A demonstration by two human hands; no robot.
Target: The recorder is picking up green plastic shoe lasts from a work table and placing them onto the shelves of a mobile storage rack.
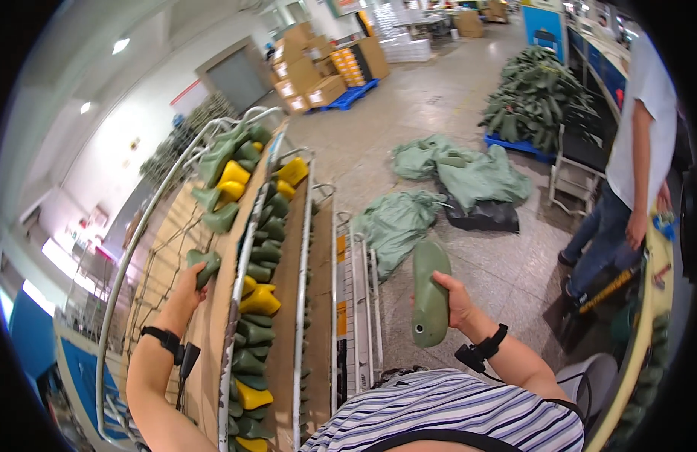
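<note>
My right hand (455, 298) grips a long green shoe last (430, 301) upright in front of me, with a small round hole near its lower end. The fingers on its far side are partly hidden. Out to the left, my left hand (198, 276) is closed on another green shoe last (205, 261) at the top shelf of a wheeled metal rack (247, 256). Beyond that hand, more green lasts and a few yellow lasts (233, 179) lie on the same shelf. A lower shelf carries a long row of green and yellow lasts (259, 300).
Green cloth sacks (397, 226) and a black bag (480, 217) lie on the floor ahead. A blue pallet (518, 148) holds a heap of dark green pieces. At the right, a person (638, 151) stands beside a yellow-edged bench (638, 331). Cartons (326, 90) are stacked far off.
</note>
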